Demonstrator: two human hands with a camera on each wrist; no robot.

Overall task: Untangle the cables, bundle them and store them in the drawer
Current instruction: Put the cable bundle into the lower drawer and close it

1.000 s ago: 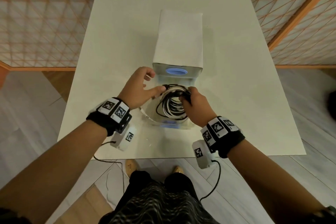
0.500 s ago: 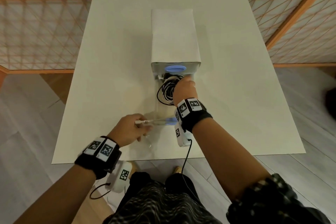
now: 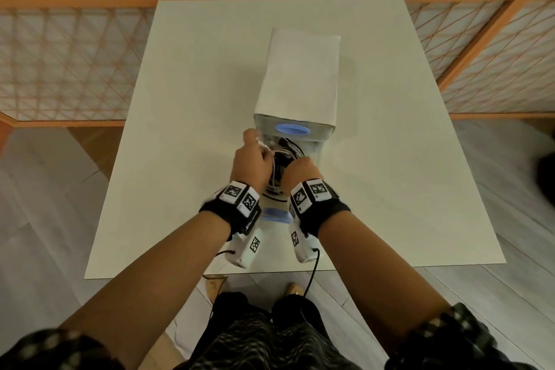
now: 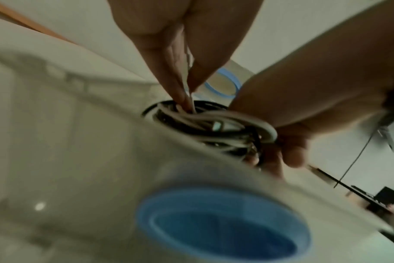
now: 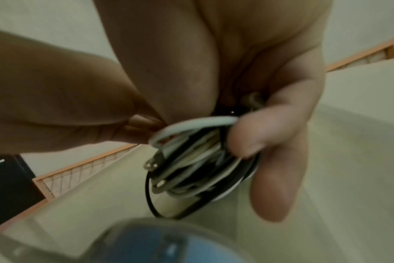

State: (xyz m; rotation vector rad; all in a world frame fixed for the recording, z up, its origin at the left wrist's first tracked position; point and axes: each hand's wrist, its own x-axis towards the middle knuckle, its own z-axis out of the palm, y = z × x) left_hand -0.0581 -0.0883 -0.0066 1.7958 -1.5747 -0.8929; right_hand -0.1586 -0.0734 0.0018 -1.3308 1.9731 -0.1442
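A coil of black and white cables [image 3: 284, 156] hangs over the open clear drawer [image 3: 316, 156] of a white drawer unit [image 3: 300, 75]. My right hand [image 3: 295, 166] grips the coil's right side, thumb and fingers curled round the strands [image 5: 198, 160]. On the coil's left, my left hand [image 3: 260, 151] pinches a white cable end [image 4: 191, 99] between thumb and forefinger, pushing it down among the loops [image 4: 214, 122]. Both hands hover above the drawer, hiding most of its inside. A metal plug [image 5: 150, 164] sticks out of the coil.
The drawer's blue handle [image 3: 275, 215] faces me near the table's front edge [image 3: 192, 275]. A shut upper drawer with a blue handle [image 3: 292, 130] sits just behind the coil. White table [image 3: 186, 99] surface spreads on both sides; an orange lattice fence [image 3: 60, 69] surrounds it.
My left hand, which was near the table's front edge pulling a white cable end, has come forward to the coil. My right hand has held the coil over the drawer throughout.
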